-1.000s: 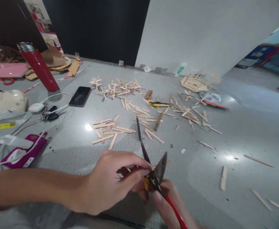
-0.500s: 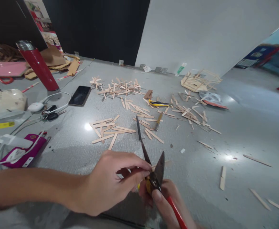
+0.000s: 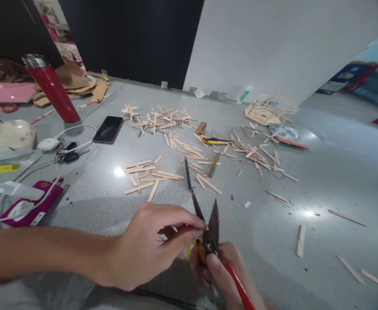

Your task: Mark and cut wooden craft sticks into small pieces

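Observation:
My right hand [image 3: 229,271] grips a pair of snips [image 3: 213,224] with a red handle, a yellow part and dark, pointed blades standing apart. My left hand [image 3: 156,245] is closed in a pinch on a thin wooden craft stick [image 3: 225,219], whose free end shows faintly to the right of the blades. The stick passes between the blades, close to my left fingertips. Much of it is hidden by fingers and metal. Just beyond the blade tips lies a dark, slender pen-like tool [image 3: 188,174], beside a loose group of craft sticks [image 3: 167,174].
Farther back lie a bigger stick pile [image 3: 163,118], a yellow utility knife [image 3: 216,140] and a stick framework [image 3: 264,113]. A phone [image 3: 108,129], keys [image 3: 70,156], a red flask [image 3: 53,90] and a purple box [image 3: 48,202] stand or lie left. Cut sticks [image 3: 301,241] lie right.
The snips' right blade has swung left toward the other one, narrowing the gap around the stick. My left hand has stayed nearly still.

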{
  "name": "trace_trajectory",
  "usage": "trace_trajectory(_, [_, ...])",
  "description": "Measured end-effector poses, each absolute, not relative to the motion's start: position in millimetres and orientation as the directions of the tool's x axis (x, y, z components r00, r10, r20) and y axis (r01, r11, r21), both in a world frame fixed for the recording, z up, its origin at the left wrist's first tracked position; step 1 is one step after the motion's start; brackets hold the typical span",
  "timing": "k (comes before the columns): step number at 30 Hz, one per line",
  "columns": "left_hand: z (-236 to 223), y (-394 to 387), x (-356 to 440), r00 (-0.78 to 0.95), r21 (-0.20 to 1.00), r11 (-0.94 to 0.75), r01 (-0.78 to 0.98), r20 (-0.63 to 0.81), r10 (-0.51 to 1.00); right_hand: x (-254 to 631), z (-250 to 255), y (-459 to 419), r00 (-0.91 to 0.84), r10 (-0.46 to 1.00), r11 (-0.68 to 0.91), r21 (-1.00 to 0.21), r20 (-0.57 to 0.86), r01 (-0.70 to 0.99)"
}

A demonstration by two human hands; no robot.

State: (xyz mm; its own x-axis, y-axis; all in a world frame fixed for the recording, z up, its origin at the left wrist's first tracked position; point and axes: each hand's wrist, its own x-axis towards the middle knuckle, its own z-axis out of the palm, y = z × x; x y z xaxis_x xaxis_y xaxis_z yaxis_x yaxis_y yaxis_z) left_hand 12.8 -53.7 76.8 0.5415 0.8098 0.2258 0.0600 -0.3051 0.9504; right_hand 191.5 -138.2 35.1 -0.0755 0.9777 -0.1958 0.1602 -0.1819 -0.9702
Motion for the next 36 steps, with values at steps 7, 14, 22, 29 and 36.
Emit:
trace_trajectory(7, [79.1,-51.7,11.9,0.540,0.947,-0.316,0.061,0.235,0.808,191.8,34.0,-137.4,-0.092,0.971,-0.208,-0.968,-0.222,0.142])
trace_trajectory(14, [77.4,-53.3,12.4,0.540,0.951,-0.303,0.065,0.222,0.812,195.5,17.9,-142.9,-0.083,0.975,-0.197,-0.974,-0.206,0.112])
trace_trajectory(22, [75.3,-52.7,12.4,0.537,0.957,-0.285,0.058,0.211,0.817,201.1,3.4,-145.6,-0.083,0.980,-0.172,-0.981,-0.179,0.090])
trace_trajectory(29, [74.7,-50.0,14.6,0.472,0.991,-0.126,0.047,0.089,0.877,204.1,11.5,-149.9,-0.162,0.973,-0.170,-0.985,-0.167,-0.004])
trace_trajectory(36, [71.6,-41.3,16.7,0.466,0.998,0.062,-0.027,-0.042,0.884,219.8,22.8,-124.1,-0.016,0.994,-0.107,-0.994,-0.106,-0.029])
